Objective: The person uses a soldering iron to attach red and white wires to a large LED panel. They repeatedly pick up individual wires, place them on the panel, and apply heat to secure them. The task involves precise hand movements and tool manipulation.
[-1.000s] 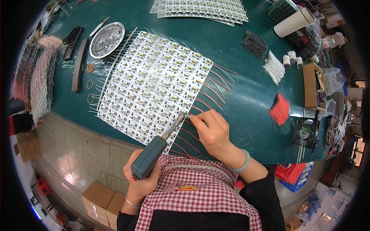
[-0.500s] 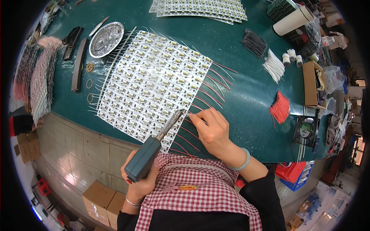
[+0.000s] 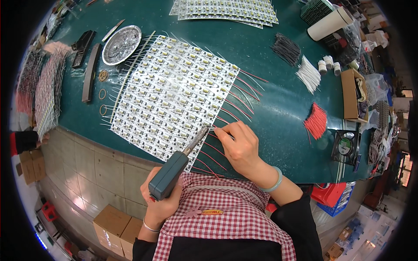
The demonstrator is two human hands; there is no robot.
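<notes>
Gripping the iron [image 3: 169,175], your left hand [image 3: 162,206] points it obliquely rightward — tip just left of your right hand [image 3: 239,142], apparently pinching a wire [image 3: 212,128] at the board's [image 3: 174,92] edge.

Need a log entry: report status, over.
Left grip holding dark green plastic soldering iron, tip at white rectangular circuit-board panel. Right grip pinched beside tip, held piece unclear. Nothing visibly blocking.

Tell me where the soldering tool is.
In the head view, the soldering tool is below and left of centre, gripped in the left hand; its tip is by the right edge of the circuit-board panel, beside the right hand.
</notes>
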